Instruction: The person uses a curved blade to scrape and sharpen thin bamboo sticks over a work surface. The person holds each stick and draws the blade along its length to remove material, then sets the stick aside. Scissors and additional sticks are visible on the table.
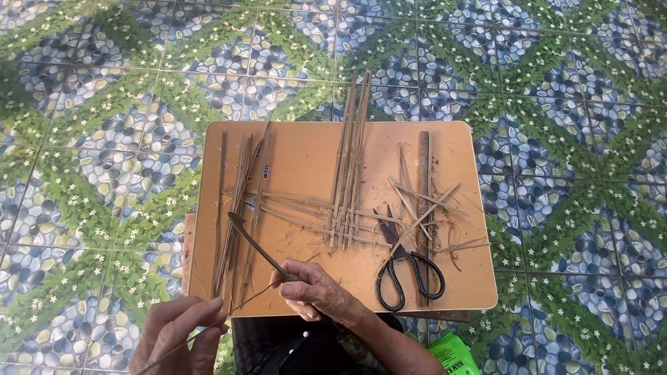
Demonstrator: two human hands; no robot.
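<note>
You have a long, narrow, dark metal knife blade (253, 246) slanting from upper left down to lower right above the board, its curved tip uppermost and its lower end disappearing into your closed right fist. Beneath it runs a very thin, pale brown bamboo sliver (240, 305), lying at a shallow angle from lower left up to the right, pinched at its lower-left end between your left fingertips.

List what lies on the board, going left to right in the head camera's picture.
Left bundle of strips → knife blade in the right hand → middle bundle of strips → black scissors → upright stick.
</note>
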